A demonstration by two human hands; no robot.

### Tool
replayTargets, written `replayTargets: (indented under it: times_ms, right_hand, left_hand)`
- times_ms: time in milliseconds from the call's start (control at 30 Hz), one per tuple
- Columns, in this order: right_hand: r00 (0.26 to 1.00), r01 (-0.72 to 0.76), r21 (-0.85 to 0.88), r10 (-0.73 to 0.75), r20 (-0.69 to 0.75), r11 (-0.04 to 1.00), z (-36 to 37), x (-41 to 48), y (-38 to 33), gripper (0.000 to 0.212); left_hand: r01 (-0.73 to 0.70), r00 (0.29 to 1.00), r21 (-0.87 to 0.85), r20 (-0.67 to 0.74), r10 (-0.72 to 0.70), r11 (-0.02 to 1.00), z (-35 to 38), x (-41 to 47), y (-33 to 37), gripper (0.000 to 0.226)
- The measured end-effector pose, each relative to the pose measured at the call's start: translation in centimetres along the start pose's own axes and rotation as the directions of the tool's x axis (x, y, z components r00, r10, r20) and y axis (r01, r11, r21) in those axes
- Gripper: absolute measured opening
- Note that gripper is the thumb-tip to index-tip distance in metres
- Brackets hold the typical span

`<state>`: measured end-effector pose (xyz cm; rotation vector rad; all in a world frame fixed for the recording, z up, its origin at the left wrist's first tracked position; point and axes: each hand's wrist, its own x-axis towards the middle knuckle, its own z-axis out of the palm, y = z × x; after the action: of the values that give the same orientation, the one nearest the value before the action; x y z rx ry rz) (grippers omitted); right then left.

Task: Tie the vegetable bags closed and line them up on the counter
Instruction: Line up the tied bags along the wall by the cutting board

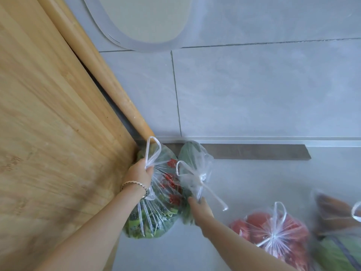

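Observation:
A clear bag of leafy greens with red print [156, 208] lies on the grey counter [244, 188] against the wooden board. My left hand [139, 174] pinches its gathered neck just below the handle loops. To its right a second clear bag holding a green vegetable [192, 163] is knotted at the top. My right hand [201, 209] rests against the near end of that bag; whether it grips the plastic is hidden. Further right lie a knotted bag of tomatoes [273, 231] and, blurred at the frame edge, another bag with brown and green contents [338, 227].
A large wooden board [48, 133] leans on the left, with a rolling pin [103, 75] along its edge. A pale plastic cutting board [140, 22] hangs on the tiled wall. A dark strip [254, 151] runs along the counter's back edge.

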<state>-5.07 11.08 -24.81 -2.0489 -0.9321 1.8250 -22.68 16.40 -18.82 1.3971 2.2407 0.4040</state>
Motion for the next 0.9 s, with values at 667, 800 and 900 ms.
replayTargets:
  times_ms: [667,800,900]
  right_hand:
    - [0.857,0.336,-0.920,-0.471,0.209,0.201,-20.9,-8.4,5.9,0.053]
    - [0.874,0.292,-0.943,-0.446,0.194,0.161,-20.3,-6.6,9.4,0.062]
    - [0.866,0.229,-0.961,-0.483,0.128,0.157,-19.5,-5.6,10.5,0.059]
  left_hand:
    - [-0.575,0.722,0.091,0.524,0.452,0.813,11.4,-21.4,11.5,0.016]
    - [-0.572,0.623,0.106,0.700,0.348,0.813,15.3,-25.5,11.5,0.039]
    - [-0.673,0.568,0.238,0.772,0.284,0.700,17.3,-27.1,10.9,0.071]
